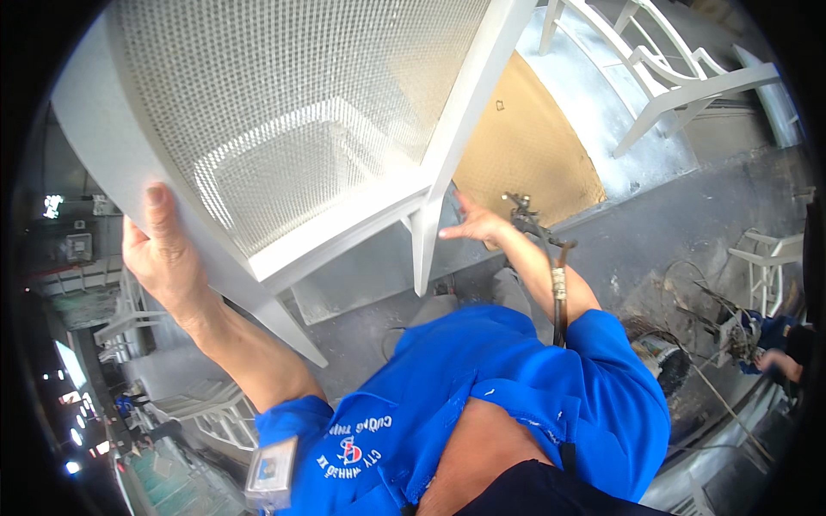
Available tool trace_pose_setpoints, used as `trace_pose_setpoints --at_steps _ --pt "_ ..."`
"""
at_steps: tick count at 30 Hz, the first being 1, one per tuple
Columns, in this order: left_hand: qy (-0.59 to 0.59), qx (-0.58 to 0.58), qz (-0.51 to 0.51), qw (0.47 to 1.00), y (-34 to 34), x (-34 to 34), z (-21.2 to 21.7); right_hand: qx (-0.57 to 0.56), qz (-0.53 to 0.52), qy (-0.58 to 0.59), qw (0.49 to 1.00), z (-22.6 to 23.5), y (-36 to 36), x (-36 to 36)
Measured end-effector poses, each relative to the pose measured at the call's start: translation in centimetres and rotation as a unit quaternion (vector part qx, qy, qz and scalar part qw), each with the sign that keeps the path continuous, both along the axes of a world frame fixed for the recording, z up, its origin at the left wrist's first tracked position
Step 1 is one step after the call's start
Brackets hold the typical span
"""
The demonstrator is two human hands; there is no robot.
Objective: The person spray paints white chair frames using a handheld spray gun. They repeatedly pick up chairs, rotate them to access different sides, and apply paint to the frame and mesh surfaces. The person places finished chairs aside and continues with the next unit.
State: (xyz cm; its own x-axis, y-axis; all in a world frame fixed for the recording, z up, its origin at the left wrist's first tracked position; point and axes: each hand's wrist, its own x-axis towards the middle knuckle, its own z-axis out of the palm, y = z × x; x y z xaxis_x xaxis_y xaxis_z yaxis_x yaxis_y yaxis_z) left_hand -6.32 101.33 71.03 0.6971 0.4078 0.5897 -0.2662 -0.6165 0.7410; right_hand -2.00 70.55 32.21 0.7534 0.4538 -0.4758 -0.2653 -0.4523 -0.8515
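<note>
A white chair (344,232) with a woven mesh panel fills the upper left, tilted, its legs pointing down toward me. My left hand (168,258) grips the outer edge of its frame, thumb on the near face and the other fingers mostly hidden behind. Beside the chair's right-hand leg is my right hand (478,225), its thumb and a finger spread apart; whether it touches the frame I cannot tell. A spray gun (527,215) with a hose (559,297) shows against my right wrist and forearm, and what supports it is hidden.
Behind the chair lies a tan sheet (538,138) on a pale surface. Another white chair frame (662,82) stands at upper right. On the right floor are a can (658,357), hoses and another person's hand (779,365). More white frames (215,408) stand at lower left.
</note>
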Motion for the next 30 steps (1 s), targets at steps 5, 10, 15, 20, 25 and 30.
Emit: trace_pose_setpoints --at_steps 5,10,15,20,25,30 --pt "0.059 0.034 0.044 0.997 -5.6 4.6 1.2 0.194 -0.047 0.189 0.961 -1.9 1.6 0.8" --pt "0.077 0.082 0.042 0.993 -7.0 5.5 3.3 0.276 -0.082 0.119 0.95 -1.1 -1.5 2.2" --pt "0.081 0.115 0.051 0.989 -4.7 6.0 8.4 0.228 -0.1 -0.012 0.968 3.2 -8.5 1.5" --pt "0.045 0.056 -0.009 0.997 -2.8 7.8 8.7 0.174 -0.112 -0.099 0.973 13.0 -17.0 -0.6" --pt "0.089 -0.101 -0.069 0.989 -2.5 12.9 4.1 0.124 -0.159 -0.137 0.97 21.0 -24.7 -2.7" --pt "0.166 -0.265 -0.06 0.948 -4.7 18.9 -4.4 0.08 -0.189 -0.132 0.97 22.6 -32.1 -1.6"
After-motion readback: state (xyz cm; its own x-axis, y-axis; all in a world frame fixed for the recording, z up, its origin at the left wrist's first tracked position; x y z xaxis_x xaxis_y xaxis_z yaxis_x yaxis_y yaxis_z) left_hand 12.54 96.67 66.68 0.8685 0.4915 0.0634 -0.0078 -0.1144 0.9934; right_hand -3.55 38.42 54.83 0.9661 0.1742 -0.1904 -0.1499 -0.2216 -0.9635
